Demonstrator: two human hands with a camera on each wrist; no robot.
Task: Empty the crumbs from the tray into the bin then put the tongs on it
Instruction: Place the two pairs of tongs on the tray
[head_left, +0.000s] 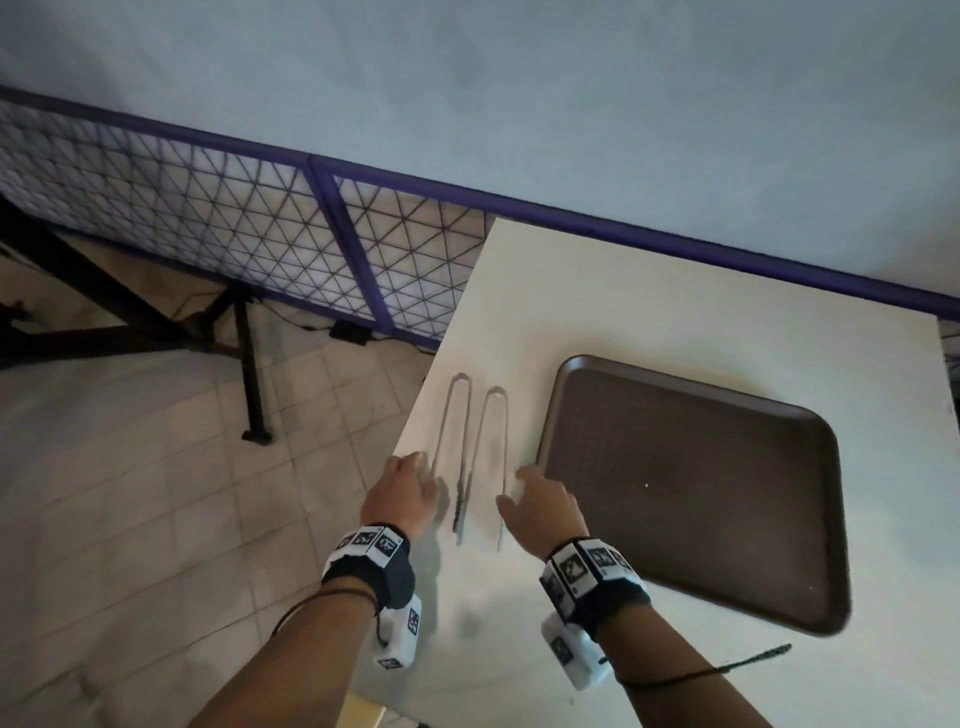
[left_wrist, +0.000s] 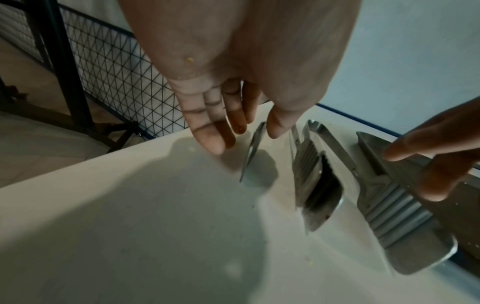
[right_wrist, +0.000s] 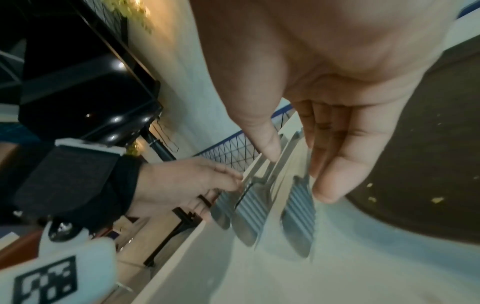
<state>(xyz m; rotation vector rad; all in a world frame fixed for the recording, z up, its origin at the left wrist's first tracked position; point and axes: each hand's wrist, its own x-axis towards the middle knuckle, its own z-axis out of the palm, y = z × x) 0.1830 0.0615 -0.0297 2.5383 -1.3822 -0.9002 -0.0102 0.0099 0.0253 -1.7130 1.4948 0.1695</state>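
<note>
Tongs step in hand. Two tongs, left pair and right pair, lie on the table just left of the tray, which looks mostly emptied with a few crumbs left. Left hand and right hand hover with fingers loose, holding nothing. Next: pinch each pair, lift onto tray.

Looks like a canteen or cafeteria corner: brown serving tray and two metal tongs on a plain white table, tiled floor, pale wall, wire-mesh partition with blue frame, black table legs nearby.
</note>
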